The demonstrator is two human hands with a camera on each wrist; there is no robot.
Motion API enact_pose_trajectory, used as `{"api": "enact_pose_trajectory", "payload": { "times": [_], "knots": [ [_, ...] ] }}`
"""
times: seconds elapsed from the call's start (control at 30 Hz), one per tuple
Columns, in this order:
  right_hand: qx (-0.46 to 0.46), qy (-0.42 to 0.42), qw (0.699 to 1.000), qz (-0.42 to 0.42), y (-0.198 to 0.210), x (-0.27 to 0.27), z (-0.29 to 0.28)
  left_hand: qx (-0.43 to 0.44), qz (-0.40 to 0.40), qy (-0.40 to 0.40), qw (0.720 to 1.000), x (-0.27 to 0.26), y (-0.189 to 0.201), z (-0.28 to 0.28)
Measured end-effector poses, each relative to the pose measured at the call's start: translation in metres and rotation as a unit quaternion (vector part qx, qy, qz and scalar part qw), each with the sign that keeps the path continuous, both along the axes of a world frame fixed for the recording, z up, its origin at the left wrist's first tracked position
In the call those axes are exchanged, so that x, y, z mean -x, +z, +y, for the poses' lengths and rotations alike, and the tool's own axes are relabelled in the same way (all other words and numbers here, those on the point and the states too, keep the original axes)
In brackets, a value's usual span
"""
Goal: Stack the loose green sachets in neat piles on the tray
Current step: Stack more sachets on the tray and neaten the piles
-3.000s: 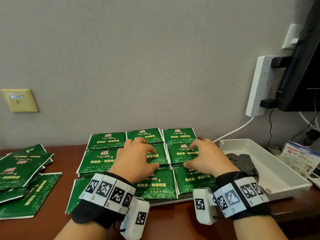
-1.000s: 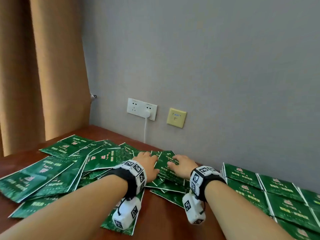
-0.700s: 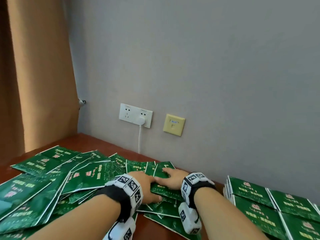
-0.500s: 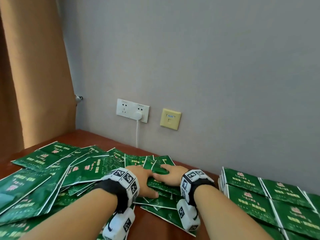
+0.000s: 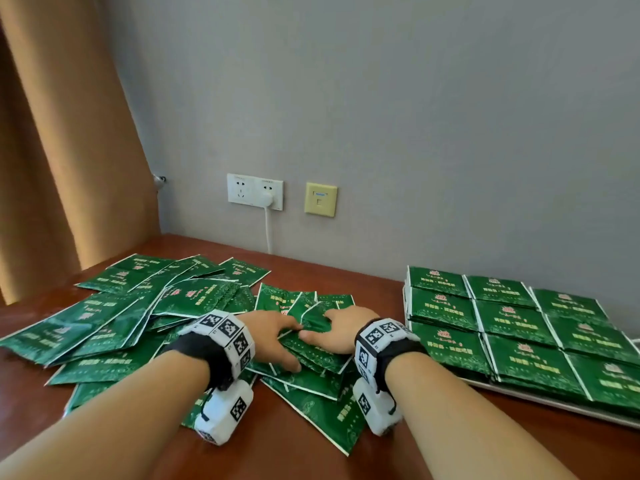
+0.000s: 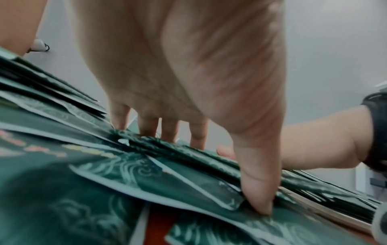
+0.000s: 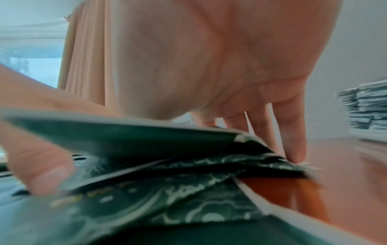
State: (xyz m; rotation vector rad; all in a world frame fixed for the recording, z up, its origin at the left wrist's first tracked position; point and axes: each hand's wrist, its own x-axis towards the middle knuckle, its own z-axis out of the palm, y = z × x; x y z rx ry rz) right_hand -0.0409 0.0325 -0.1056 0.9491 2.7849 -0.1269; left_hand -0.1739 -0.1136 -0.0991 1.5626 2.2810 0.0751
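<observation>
bare tabletop between loose sachets, tray stacks

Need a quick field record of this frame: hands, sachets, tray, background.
left hand: on the loose sachets, fingers and thumb around a small bunch
right hand: on the same bunch, thumb tip near the left hand's fingers
loose sachets: green, scattered and overlapping on the wooden table
bunch in grip: several sachets between both hands, edges uneven
tray: to the person's right, covered by neat sachet piles in rows
wall: white socket with plug, yellow plate
left edge: tan curtain
</observation>
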Motion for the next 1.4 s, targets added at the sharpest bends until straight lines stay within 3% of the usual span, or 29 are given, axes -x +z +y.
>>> {"api": "enact_pose_trajectory", "payload": {
  "times": [0.33, 0.5, 0.77, 1.23, 1.4],
  "knots": [
    [-0.074, 0.037, 0.996, -0.03, 0.011, -0.078, -0.088, 0.101, -0.005, -0.064, 0.993, -0.045, 0.016, -0.061],
    [-0.077, 0.046, 0.993, -0.072, 0.017, -0.119, -0.117, 0.09, -0.003, -0.12, 0.989, -0.072, 0.019, -0.079],
    [-0.026, 0.038, 0.998, -0.043, 0.012, -0.188, -0.115, 0.062, 0.025, -0.182, 0.981, -0.106, 0.009, -0.073],
    [-0.048, 0.004, 0.997, -0.066, 0.017, -0.291, -0.1, 0.051, 0.056, -0.283, 0.956, -0.192, 0.005, -0.028],
    [0.029, -0.042, 0.998, -0.04, 0.017, -0.326, -0.08, 0.052, 0.063, -0.307, 0.948, -0.218, 0.004, -0.009]
  ]
}}
